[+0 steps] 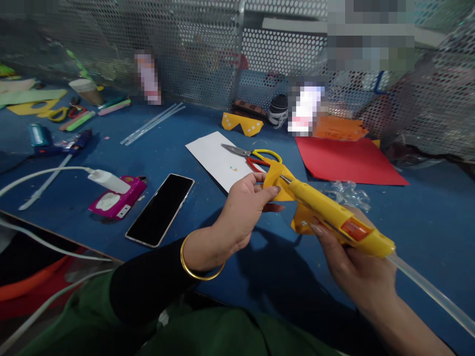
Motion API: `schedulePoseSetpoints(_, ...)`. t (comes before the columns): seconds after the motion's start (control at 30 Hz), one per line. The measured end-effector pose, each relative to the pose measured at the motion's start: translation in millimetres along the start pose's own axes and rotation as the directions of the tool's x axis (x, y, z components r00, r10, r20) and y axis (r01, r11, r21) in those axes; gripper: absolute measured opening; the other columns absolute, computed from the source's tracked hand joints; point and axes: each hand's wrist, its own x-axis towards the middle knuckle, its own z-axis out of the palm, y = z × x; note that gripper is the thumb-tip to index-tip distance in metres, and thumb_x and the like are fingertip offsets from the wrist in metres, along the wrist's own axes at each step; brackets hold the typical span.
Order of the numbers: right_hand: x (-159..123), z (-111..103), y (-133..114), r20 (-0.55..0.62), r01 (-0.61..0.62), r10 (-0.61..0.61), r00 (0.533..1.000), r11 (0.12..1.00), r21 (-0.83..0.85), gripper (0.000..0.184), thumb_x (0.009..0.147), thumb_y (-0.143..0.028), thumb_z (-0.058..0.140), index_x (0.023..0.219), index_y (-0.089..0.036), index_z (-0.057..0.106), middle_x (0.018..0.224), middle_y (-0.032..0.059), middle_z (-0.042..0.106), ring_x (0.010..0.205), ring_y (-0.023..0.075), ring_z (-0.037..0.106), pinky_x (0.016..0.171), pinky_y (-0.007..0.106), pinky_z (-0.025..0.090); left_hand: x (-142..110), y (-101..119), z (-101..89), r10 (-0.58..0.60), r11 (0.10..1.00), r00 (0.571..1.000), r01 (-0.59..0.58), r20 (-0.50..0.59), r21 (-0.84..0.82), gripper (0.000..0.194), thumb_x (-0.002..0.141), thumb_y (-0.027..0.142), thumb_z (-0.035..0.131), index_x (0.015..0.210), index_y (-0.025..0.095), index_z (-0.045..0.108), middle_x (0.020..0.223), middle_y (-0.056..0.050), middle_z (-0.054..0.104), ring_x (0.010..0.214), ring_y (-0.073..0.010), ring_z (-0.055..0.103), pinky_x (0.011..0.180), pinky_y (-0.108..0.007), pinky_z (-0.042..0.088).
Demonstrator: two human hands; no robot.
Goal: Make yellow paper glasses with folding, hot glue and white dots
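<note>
Between its thumb and fingers, my left hand (pixel 243 210) pinches a yellow paper cutout (pixel 275 179). My right hand (pixel 356 259) is wrapped round a yellow glue gun (pixel 319 205), whose metal nozzle rests at or just over the cutout; whether they touch I cannot tell. A clear glue stick (pixel 434 291) sticks out of the gun's back end. Part of the yellow paper hangs below the gun, partly hidden by it. Just beyond my left hand, scissors (pixel 241 150) with red and yellow handles lie on a white sheet (pixel 211 158).
A black-screened phone (pixel 161 210) and a pink power adapter (pixel 117 198) with a white plug lie on the left. Behind are a yellow paper mask (pixel 242 123), a red sheet (pixel 349 160) and clear glue sticks (pixel 152 123). A blue glue gun (pixel 63 146) lies far left.
</note>
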Motion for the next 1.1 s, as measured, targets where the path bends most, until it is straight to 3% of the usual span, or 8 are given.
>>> schedulePoseSetpoints(0.2, -2, -1, 2, -0.079, 0.020, -0.027, 0.997, 0.996, -0.086, 0.014, 0.102, -0.038, 0.054, 0.104, -0.026, 0.060, 0.089, 0.0004, 0.070, 0.073, 0.0158, 0.068, 0.064, 0.028, 0.050, -2, 1, 1.9, -0.020, 1.000, 1.000, 0.020, -0.018, 0.010, 0.013, 0.087, 0.003, 0.065, 0.097, 0.011, 0.064, 0.084, -0.004, 0.072, 0.075, -0.0122, 0.066, 0.061, -0.021, 0.059)
schedulePoseSetpoints(0.47, -2, -3, 4, -0.144, 0.097, -0.109, 0.984, 0.991, -0.088, 0.016, 0.100, -0.031, 0.056, 0.111, -0.024, 0.064, 0.101, 0.0056, 0.071, 0.093, 0.0203, 0.071, 0.078, 0.032, 0.056, -2, 1, 1.4, -0.026, 1.000, 0.999, 0.027, -0.019, 0.009, 0.013, 0.088, 0.002, 0.065, 0.098, 0.010, 0.064, 0.089, -0.006, 0.073, 0.074, -0.0103, 0.066, 0.059, -0.019, 0.059)
schedulePoseSetpoints(0.67, -13, -1, 14, -0.181, -0.045, 0.062, 0.982, 0.994, 0.101, 0.019, 0.094, -0.036, 0.064, 0.105, -0.022, 0.068, 0.097, 0.0073, 0.070, 0.096, 0.0266, 0.070, 0.086, 0.045, 0.056, -1, 0, 1.1, -0.041, 0.999, 0.999, 0.041, -0.019, 0.025, 0.014, 0.087, 0.004, 0.066, 0.099, 0.010, 0.065, 0.093, -0.007, 0.074, 0.073, -0.0103, 0.066, 0.059, -0.019, 0.058)
schedulePoseSetpoints(0.77, -14, -1, 15, -0.202, -0.025, 0.050, 0.978, 0.992, 0.126, 0.018, 0.093, -0.034, 0.067, 0.106, -0.022, 0.068, 0.098, 0.0065, 0.070, 0.095, 0.0269, 0.070, 0.085, 0.047, 0.057, -1, 0, 1.1, -0.043, 0.999, 0.999, 0.044, -0.022, 0.025, 0.014, 0.087, 0.004, 0.066, 0.099, 0.010, 0.065, 0.094, -0.007, 0.074, 0.072, -0.0099, 0.065, 0.059, -0.019, 0.058)
schedulePoseSetpoints(1.0, -3, -7, 6, -0.095, 0.099, -0.109, 0.989, 0.989, -0.108, 0.015, 0.100, -0.031, 0.055, 0.112, -0.026, 0.063, 0.102, 0.0064, 0.072, 0.093, 0.0240, 0.071, 0.077, 0.039, 0.058, -2, 0, 0.7, -0.035, 0.999, 0.999, 0.035, -0.017, 0.008, 0.014, 0.084, 0.005, 0.068, 0.096, 0.012, 0.066, 0.094, -0.008, 0.073, 0.073, -0.0113, 0.066, 0.060, -0.021, 0.057)
schedulePoseSetpoints(1.1, -3, -5, 9, -0.057, 0.073, -0.080, 0.995, 0.991, -0.112, 0.017, 0.100, -0.033, 0.056, 0.115, -0.028, 0.061, 0.101, 0.0044, 0.073, 0.086, 0.0218, 0.072, 0.071, 0.035, 0.057, -2, 1, 0.4, -0.026, 1.000, 1.000, 0.026, -0.010, 0.003, 0.013, 0.084, 0.006, 0.068, 0.095, 0.013, 0.066, 0.092, -0.007, 0.073, 0.076, -0.0126, 0.067, 0.062, -0.022, 0.058)
